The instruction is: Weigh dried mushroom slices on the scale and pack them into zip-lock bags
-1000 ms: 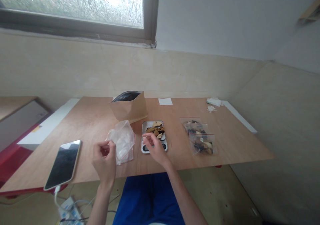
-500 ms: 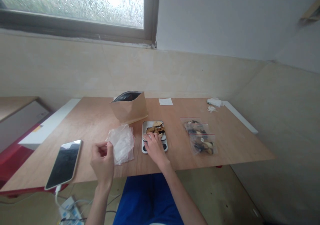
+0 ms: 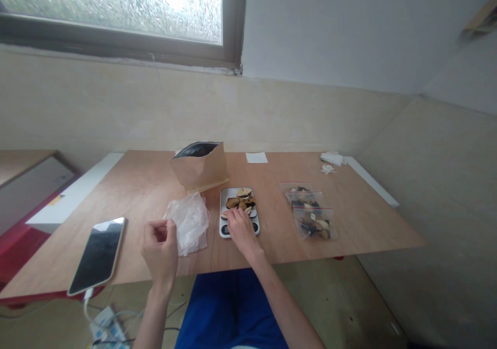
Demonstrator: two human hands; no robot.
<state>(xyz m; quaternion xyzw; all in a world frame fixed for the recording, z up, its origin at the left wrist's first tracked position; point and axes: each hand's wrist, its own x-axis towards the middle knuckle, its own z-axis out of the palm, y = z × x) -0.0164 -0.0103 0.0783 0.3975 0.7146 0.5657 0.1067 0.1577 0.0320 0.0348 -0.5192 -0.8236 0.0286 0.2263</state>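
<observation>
My right hand (image 3: pixel 241 228) is over the near part of a small white kitchen scale (image 3: pixel 224 230), its curled fingers down among tan, dark-edged dried slices (image 3: pixel 244 192). Its fingertips are partly hidden, with a pale slice at either side of them. Left of the scale lies a loose pile of clear plastic zip bags (image 3: pixel 188 222). My left hand (image 3: pixel 160 243) is raised at the pile's left edge, thumb and fingers closed in a pinch. Whatever might be between those fingertips is too small to make out.
A brown kraft pouch (image 3: pixel 202 170) stands open behind the bags. Several filled zip bags (image 3: pixel 315 224) overlap at the right. A phone (image 3: pixel 99 256) on a cable lies at the left. White paper (image 3: pixel 256 157) and crumpled tissue (image 3: pixel 333 158) lie near the back edge.
My right fingers have drawn slightly toward me and right, showing more of the slices on the scale. My left hand keeps its pinch nearly unmoved.
</observation>
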